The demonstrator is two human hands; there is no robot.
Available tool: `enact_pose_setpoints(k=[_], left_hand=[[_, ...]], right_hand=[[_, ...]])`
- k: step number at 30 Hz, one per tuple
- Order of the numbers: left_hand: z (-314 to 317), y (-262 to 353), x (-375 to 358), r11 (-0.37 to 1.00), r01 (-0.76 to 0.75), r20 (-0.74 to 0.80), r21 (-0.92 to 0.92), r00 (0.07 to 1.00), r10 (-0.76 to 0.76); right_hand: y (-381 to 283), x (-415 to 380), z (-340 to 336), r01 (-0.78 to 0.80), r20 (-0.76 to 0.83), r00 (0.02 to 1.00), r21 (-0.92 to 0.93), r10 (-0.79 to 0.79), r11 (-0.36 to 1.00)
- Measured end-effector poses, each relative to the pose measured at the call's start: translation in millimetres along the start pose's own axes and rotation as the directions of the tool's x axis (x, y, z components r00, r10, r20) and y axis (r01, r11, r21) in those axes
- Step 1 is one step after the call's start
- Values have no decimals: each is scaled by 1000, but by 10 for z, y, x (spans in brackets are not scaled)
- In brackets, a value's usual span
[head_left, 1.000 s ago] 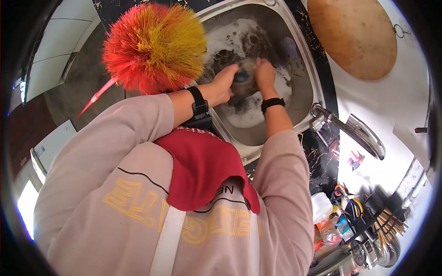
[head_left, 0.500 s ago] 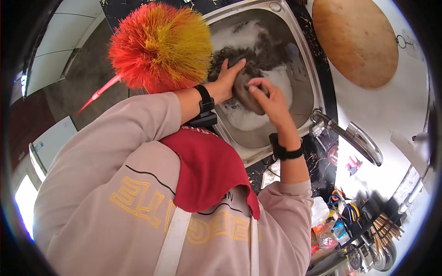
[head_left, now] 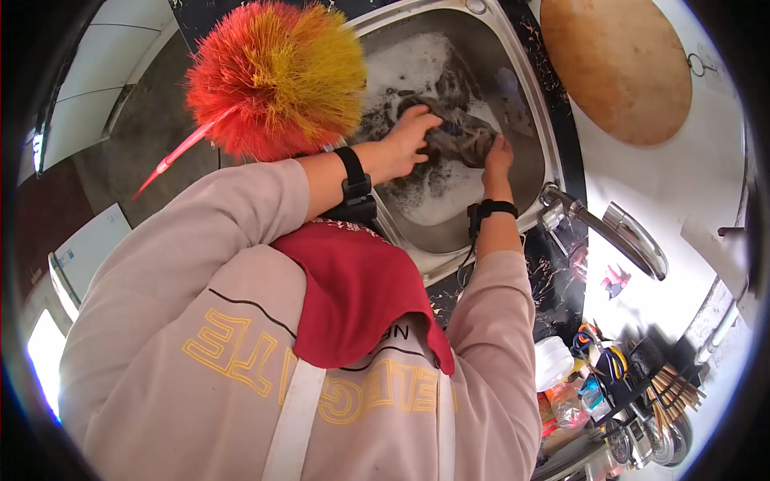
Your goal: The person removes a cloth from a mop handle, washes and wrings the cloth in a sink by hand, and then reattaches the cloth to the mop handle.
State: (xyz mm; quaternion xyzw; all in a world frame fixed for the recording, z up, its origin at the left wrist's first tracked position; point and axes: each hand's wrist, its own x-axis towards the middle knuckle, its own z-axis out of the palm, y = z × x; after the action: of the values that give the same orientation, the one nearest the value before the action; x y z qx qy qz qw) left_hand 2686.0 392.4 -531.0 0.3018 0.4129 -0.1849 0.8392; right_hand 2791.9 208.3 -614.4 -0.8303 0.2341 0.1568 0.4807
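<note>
A dark, wet cloth (head_left: pixel 459 135) lies in soapy water inside a steel sink (head_left: pixel 529 96). My left hand (head_left: pixel 405 140) grips the cloth's left end, fingers curled over it. The cloth's right end is clutched by my right hand (head_left: pixel 497 154), low near the sink's right wall. The cloth is stretched between the two hands. Both wrists wear black bands. White foam (head_left: pixel 441 200) floats just below the hands.
A red and yellow feather duster (head_left: pixel 277 76) stands left of the sink. A chrome faucet (head_left: pixel 622 236) juts out at right. A round wooden board (head_left: pixel 613 68) hangs on the wall. Chopsticks and utensils (head_left: pixel 642 377) crowd the lower right counter.
My right hand, raised over the cloth half a second ago, has dropped to the cloth's right end and closed on it. The cloth now spreads out between both hands.
</note>
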Motion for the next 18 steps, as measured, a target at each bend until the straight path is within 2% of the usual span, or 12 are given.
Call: enact_pose_setpoints(k=[1, 3, 4, 6, 8, 9, 11, 13, 14, 15, 17, 18], left_hand=[[-68, -19, 32, 1000, -1, 1, -2, 1000, 1], [-152, -53, 65, 1000, 0, -134, 11, 991, 2], [-174, -69, 64, 1000, -3, -127, 31, 992, 7], [-153, -45, 80, 999, -12, -133, 42, 991, 18], [-153, -21, 86, 999, -22, -147, 48, 989, 29], [-160, -5, 110, 999, -49, -152, 10, 987, 50], [-154, 23, 55, 997, -74, -155, -26, 986, 69], [-73, 37, -172, 997, 16, -116, -69, 993, -24], [-44, -62, -162, 988, 69, -207, -139, 974, -97], [-116, -177, -4, 988, 72, -202, -135, 974, -99], [-322, -386, 350, 851, 218, 74, -478, 975, -208], [-168, -288, 201, 921, 125, -131, -370, 974, -184]], right_hand=[[53, 57, -28, 2, 0, 1000, -1, -2, 1000], [163, 51, -59, -122, 243, 960, -88, 140, 989], [220, -11, 7, 47, 373, 927, -39, -29, 998], [-29, -314, -44, 36, 597, 795, 134, -110, 990], [-616, -837, -240, 206, 707, 675, 92, -209, 974], [-801, -1028, -333, 206, 710, 672, 93, -210, 974], [-1036, -1297, -466, 227, 850, 494, 79, -184, 971], [-985, -1468, -301, 294, 841, 491, 83, -225, 952], [-834, -1470, -119, 525, 777, 517, 45, -360, 850], [-687, -1422, 55, 718, 710, 500, -20, -496, 695], [-401, -1205, 384, 688, 446, 711, -286, -543, 667], [-291, -1004, 462, 697, 412, 715, -361, -564, 619]])
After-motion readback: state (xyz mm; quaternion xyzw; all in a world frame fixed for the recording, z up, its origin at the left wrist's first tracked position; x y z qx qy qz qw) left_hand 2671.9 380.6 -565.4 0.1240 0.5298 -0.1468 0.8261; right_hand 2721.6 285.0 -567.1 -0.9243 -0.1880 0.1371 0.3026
